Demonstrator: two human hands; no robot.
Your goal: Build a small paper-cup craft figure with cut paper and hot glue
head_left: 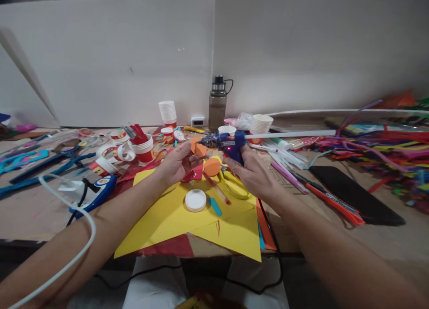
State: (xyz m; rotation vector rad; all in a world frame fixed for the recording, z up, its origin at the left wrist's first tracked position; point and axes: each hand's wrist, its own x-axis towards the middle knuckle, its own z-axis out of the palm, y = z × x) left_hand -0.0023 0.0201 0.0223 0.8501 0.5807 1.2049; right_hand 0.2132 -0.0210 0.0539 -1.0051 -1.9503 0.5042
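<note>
Your right hand [250, 169] is closed around the handle of the blue glue gun [231, 141], above the yellow paper [156, 215] in front of you. The gun's long axis lies nearly level across your view: its nozzle points to your left, and the long white glue stick [291, 134] runs out of its back toward your right. A small red light shows on its side, and its handle slants down into your palm.

Your left hand [181, 163] pinches an orange paper piece [198, 147] between thumb and fingers, the other fingers loosely curled. The nozzle is right at that piece; whether they touch, you cannot tell from here.

Below your hands, a second orange piece [212, 167] lies near the yellow scissors [234, 186], whose handles reach toward your right. A round white lid [195, 200] sits on the yellow paper, just beside a blue paper strip [215, 206]. Beyond the gun, a bottle [217, 104] stands upright near the white wall [134, 63].
</note>
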